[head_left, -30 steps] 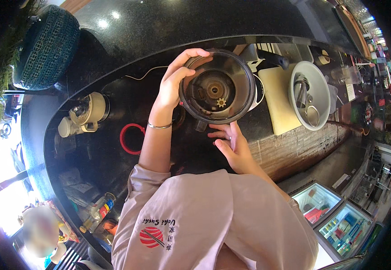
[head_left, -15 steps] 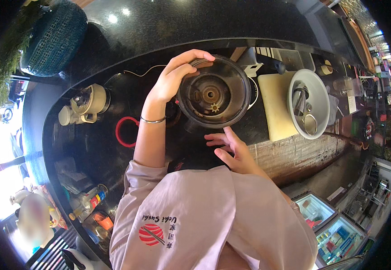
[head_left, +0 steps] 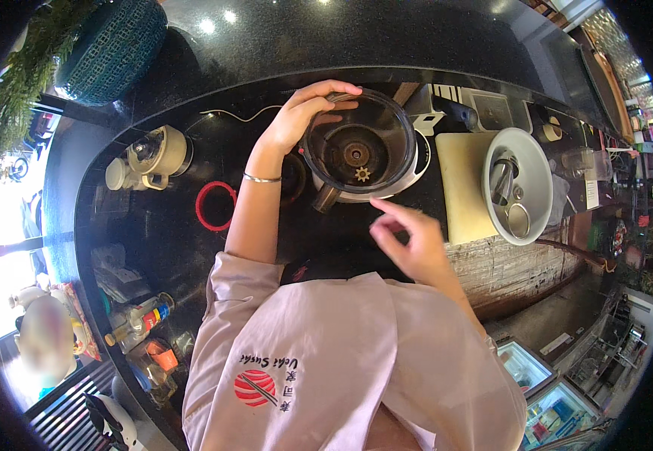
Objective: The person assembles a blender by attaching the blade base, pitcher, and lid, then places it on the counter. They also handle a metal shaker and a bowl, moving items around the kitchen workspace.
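Observation:
A dark translucent juicer bowl [head_left: 328, 156] with a short spout [head_left: 328, 198] on its front left sits over a white juicer base [head_left: 386, 188]. Inside it a small star-shaped gear [head_left: 362, 174] lies beside the central hub. My left hand [head_left: 304, 114] grips the bowl's far left rim, fingers hooked inside over the edge. Just in front of the base hovers my right hand [head_left: 415, 239], index finger stretched out and thumb apart, with the other fingers curled. I see nothing in that right hand, and it is apart from the bowl.
To the right are a cream cutting board [head_left: 462, 188] and a grey-white oval basin [head_left: 548, 192] holding metal and dark parts. A red ring [head_left: 200, 207] and a cream lidded jug [head_left: 168, 154] stand left on the black counter [head_left: 168, 252]. A bottle [head_left: 142, 316] lies nearer.
The bowl has turned or tilted, so its spout and more of the white base now show. My right hand has moved slightly right, and its index finger points more. My left hand keeps its grip.

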Demonstrator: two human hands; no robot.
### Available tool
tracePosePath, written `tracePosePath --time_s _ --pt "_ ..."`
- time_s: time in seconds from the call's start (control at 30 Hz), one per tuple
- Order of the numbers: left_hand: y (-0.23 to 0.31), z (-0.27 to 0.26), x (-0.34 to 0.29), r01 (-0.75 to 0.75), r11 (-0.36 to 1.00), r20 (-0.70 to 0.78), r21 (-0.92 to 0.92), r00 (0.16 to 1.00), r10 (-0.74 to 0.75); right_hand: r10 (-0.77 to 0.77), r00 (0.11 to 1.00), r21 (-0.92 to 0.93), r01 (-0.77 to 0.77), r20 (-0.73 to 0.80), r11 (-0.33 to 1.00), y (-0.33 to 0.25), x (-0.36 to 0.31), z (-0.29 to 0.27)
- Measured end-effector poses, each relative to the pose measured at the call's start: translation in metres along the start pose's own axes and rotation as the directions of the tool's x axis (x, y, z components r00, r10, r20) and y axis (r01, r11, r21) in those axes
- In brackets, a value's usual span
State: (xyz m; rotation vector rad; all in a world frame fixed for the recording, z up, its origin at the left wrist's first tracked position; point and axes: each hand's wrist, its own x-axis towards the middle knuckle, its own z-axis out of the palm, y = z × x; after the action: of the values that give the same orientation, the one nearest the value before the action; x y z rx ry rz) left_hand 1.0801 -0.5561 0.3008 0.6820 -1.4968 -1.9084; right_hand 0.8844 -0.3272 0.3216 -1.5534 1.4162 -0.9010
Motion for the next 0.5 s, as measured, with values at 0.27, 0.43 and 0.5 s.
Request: tracePosePath --time_s 0.27,0.43,0.5 --pt "-0.024 0.059 -0.065 -0.219 0.969 -0.426 0.116 0.871 0.247 -0.355 0.931 -0.713 0.191 -0.087 0.675 -0.023 0.059 -0.029" --pt "-0.041 0.121 -0.09 -0.295 0.938 -0.602 0.182 0.72 0.344 -0.377 0.923 -0.713 0.311 0.07 0.628 0.001 0.103 -0.038" --pt "-0.048 0.128 -0.087 -0.329 0.921 -0.624 0.206 0.681 0.383 -0.427 0.904 -0.596 0.353 0.019 0.721 -0.003 0.115 -0.039"
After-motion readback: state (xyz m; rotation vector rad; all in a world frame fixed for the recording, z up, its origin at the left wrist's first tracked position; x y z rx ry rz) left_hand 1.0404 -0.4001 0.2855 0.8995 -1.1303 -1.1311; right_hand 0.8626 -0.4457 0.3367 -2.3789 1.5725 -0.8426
